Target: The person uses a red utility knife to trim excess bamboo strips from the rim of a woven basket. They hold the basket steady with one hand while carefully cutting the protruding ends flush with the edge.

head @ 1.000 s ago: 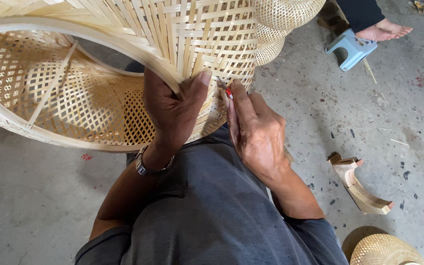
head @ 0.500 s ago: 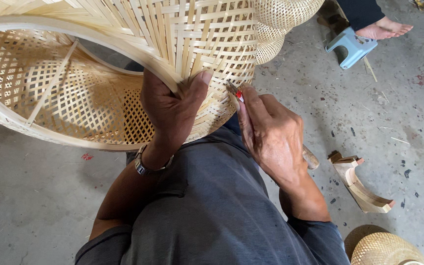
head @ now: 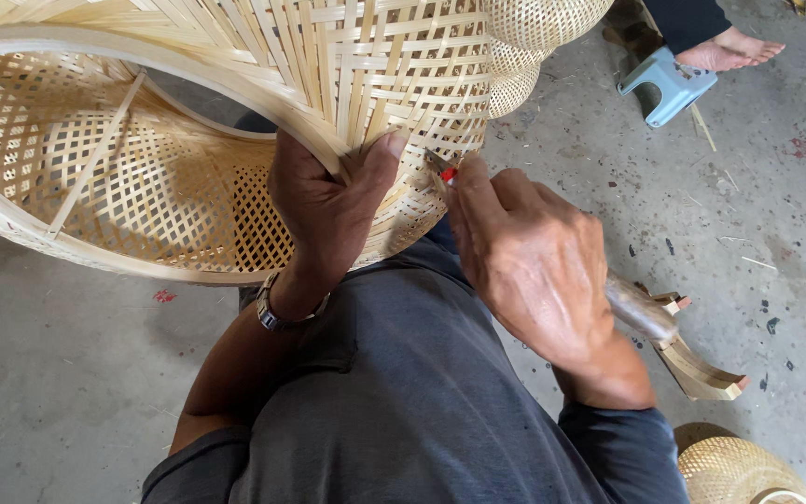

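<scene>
Grey concrete floor (head: 776, 215) all around, and the big woven bamboo basket (head: 235, 121) lies tipped on its side across the person's lap. Left hand (head: 328, 210) clamps the rim, thumb pressed on the weave. Right hand (head: 538, 266) has slid back from the basket since a second ago, fingers wrapped round a wooden-handled knife (head: 641, 313), tip now touching the wall beside that thumb, so the cutting is on.

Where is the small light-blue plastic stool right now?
Head view, upper right: the small light-blue plastic stool stands on the concrete floor beside another person's bare foot.
</scene>
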